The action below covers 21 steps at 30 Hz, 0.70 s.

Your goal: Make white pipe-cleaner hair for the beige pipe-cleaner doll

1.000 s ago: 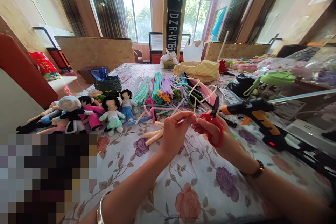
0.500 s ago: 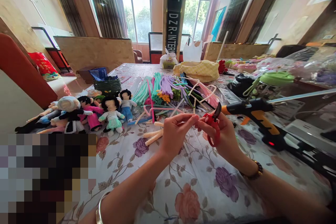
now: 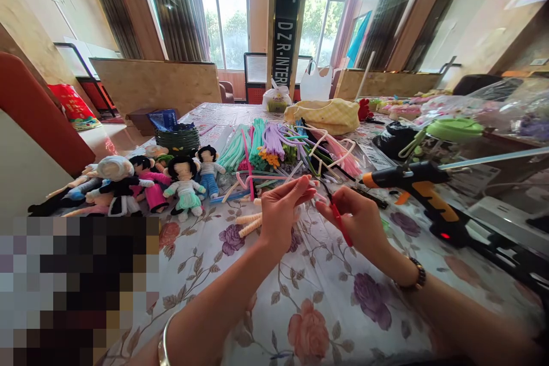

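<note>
My left hand is raised over the floral tablecloth, its fingers pinched on a thin pale pipe cleaner. My right hand is closed round red-handled scissors, whose blades point at the pipe cleaner between the two hands. Behind my hands lies a heap of coloured pipe cleaners. Two short beige fuzzy pieces lie just left of my left hand.
A row of small dolls lies at the left. An orange and black glue gun stands at the right, near a green lid and a black bag. A yellow checked pouch and stacked dark bowls sit farther back.
The scissors have turned from blades pointing up to blades aimed at the pipe cleaner, and my right hand has dropped slightly. My left hand keeps its pinch.
</note>
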### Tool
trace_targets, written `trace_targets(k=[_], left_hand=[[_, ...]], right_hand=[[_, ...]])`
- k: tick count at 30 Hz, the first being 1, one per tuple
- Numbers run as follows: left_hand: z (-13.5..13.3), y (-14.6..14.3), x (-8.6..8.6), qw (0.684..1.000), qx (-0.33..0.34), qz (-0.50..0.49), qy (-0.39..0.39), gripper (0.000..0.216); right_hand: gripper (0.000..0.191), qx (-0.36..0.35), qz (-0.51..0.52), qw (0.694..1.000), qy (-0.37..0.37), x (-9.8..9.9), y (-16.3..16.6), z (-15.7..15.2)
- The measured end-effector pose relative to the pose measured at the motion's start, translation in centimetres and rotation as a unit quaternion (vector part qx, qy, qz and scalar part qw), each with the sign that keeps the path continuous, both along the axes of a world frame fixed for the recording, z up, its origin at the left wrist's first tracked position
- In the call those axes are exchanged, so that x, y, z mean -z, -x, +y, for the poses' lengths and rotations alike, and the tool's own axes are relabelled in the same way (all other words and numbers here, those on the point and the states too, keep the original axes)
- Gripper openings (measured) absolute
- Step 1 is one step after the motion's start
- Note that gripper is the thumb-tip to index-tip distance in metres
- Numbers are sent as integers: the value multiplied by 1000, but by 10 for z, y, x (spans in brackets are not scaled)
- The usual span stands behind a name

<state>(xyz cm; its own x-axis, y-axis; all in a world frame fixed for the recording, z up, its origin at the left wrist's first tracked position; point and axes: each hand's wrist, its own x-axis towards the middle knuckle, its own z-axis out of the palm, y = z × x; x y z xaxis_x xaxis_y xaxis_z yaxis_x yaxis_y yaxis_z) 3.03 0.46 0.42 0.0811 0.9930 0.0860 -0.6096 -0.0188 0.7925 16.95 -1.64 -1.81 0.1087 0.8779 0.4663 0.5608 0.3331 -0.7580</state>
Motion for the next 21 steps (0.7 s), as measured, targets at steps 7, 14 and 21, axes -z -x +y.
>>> trace_targets(k=[7, 14, 21], left_hand=[[-1, 0, -1, 1000, -6, -21, 4, 19], [-2, -1, 1, 999, 17, -41, 2, 18], [-3, -3, 0, 998, -1, -60, 10, 19]], right_hand=[[41, -7, -68, 998, 9, 4, 0, 1], [43, -25, -24, 998, 49, 4, 1, -2], [37, -123, 108, 978, 126, 3, 8, -6]])
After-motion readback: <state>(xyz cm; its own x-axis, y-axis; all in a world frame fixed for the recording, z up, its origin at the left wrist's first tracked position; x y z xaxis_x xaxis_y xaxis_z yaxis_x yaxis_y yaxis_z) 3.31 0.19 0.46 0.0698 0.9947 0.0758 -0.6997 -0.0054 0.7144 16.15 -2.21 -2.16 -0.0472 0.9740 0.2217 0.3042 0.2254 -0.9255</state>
